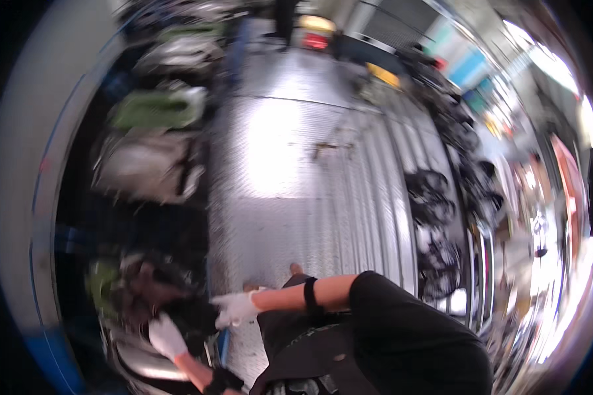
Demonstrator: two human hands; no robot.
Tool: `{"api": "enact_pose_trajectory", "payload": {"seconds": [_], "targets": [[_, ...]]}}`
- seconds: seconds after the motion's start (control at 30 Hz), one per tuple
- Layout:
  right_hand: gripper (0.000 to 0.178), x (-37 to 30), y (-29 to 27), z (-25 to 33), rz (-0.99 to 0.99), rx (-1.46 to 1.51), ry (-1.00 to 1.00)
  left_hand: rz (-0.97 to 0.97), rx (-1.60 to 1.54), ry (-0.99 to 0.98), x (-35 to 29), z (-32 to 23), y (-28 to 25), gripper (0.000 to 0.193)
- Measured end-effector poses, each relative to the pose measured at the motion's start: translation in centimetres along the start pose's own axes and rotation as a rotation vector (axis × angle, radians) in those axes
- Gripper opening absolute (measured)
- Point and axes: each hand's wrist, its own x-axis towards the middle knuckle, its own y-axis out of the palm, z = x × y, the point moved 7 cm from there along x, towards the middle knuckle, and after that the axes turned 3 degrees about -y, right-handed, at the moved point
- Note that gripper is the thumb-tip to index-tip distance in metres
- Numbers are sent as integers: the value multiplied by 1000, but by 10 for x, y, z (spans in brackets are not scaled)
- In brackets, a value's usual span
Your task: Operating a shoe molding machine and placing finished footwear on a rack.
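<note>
Both of my hands wear white gloves and are blurred by motion. My left hand [168, 337] reaches over the left side, its fingertips against a dark brown, soft-looking bundle [155, 289]; how its fingers are bent cannot be made out. My right hand [236, 309] is held in front of my body, fingers pointing left and spread apart, with nothing visible in them. Between the two hands lies a black patch of material [197, 319], too smeared to name. A green item [102, 286] sits beside the brown bundle, and a pale curved shape [145, 362] lies below it.
A row of grey and green bundles [148, 164] runs along the left. Ahead stretches a shiny textured metal walkway [263, 217], with long metal rails [375, 191] on its right. Black parts [435, 204] hang or stand beyond them. A yellow and red container [316, 33] is at the far end.
</note>
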Motion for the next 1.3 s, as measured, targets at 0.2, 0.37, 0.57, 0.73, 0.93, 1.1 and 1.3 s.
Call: {"api": "enact_pose_trajectory", "payload": {"seconds": [0.2,0.37,0.57,0.73,0.93,1.1,1.3], "targets": [[64,-159,-47,56,-191,-507,9,45,-349,412,-27,-175,-76,46],[27,-311,-56,32,-382,-1147,96,-197,-561,1292,-108,-362,-177,12],[29,-486,21,-29,-1070,-804,-94,78,-937,2049,-355,-541,-329,31],[33,-549,79,-86,-1645,-427,-299,249,-820,2311,-515,-605,-337,26],[40,-599,94,-101,-2041,-13,-323,320,-509,2259,-623,-662,-280,38],[37,-592,157,-173,-2250,530,-744,441,-532,2275,-613,-656,-290,35],[30,-572,185,-217,-2505,963,-982,553,-1389,2278,-475,-620,-299,32]]}}
